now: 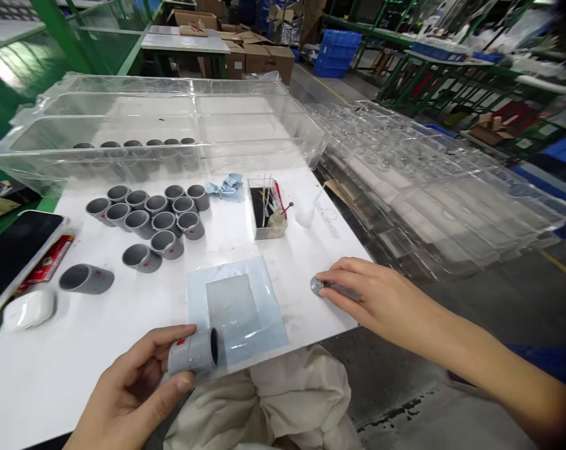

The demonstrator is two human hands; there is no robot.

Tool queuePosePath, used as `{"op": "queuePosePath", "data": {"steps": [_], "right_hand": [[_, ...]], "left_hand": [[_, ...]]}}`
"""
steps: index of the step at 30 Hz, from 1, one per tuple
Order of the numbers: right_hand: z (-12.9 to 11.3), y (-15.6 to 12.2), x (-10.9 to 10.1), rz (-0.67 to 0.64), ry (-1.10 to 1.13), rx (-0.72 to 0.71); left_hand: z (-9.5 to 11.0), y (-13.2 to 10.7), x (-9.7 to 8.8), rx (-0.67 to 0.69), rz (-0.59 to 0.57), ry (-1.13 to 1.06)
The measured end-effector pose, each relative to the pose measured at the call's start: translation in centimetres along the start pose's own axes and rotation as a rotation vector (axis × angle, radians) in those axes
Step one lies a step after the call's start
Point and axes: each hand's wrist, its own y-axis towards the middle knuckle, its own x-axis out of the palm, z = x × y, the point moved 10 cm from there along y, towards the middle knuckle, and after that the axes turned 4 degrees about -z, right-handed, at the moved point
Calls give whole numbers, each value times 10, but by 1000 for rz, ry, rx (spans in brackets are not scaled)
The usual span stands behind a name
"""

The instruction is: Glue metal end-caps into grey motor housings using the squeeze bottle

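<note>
My left hand (133, 387) is closed around a short grey plastic tube (193, 353) with a red mark, held on its side near the table's front edge. My right hand (362, 294) rests at the table's right edge, fingers curled over a small metal-tipped tool (318, 286). Between the hands lies a pale blue sheet with a grey square (233, 306) on it. Several more grey tubes (152, 215) stand in a cluster at the middle left, and one lies on its side (86, 279).
A large clear plastic tray (170, 125) holding several grey tubes spans the back of the white table (100, 331). A small clear box of sticks (268, 209) stands mid-table. A phone (15, 250) and a white case (29, 309) lie at the left. Clear trays (428, 181) are stacked to the right.
</note>
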Motion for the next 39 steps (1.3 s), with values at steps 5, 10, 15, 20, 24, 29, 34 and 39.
{"op": "queuePosePath", "data": {"steps": [5, 10, 15, 20, 24, 29, 34, 39], "right_hand": [[-27, 3, -6, 107, 325, -3], [-88, 21, 19, 178, 902, -71], [-113, 34, 34, 240, 1046, -102], [-111, 33, 36, 226, 1046, -93], [-114, 34, 35, 210, 1024, -101], [-117, 35, 35, 208, 1012, -107], [-117, 34, 36, 200, 1026, -93], [-119, 35, 35, 196, 1045, -94]], "left_hand": [[2, 2, 4, -16, -64, -66], [5, 3, 2, -17, -60, -61], [11, 3, 4, 6, -69, -111], [7, 3, 5, -4, -92, -121], [7, 3, 5, 5, -85, -142], [4, 2, 4, -4, -78, -144], [1, 1, 5, -18, -94, -118], [3, 2, 4, -9, -93, -126]]}}
